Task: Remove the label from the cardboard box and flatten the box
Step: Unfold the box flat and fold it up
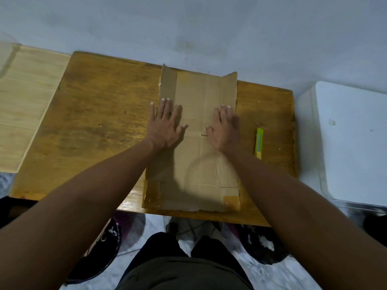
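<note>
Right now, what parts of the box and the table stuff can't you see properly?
- Underside of the flattened cardboard box, head view: it lies against the wooden table, so any label there is hidden.
- Cardboard under the left hand and right hand: the flat palms cover it.
- Cutter: too small to tell if the blade is out.
- Dark things on the floor: cut off by the forearms and table.

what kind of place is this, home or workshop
Probably a home room, not a workshop: a worn wooden table against a plain wall, a white appliance-like unit beside it, full rubbish bags on the floor.
</note>
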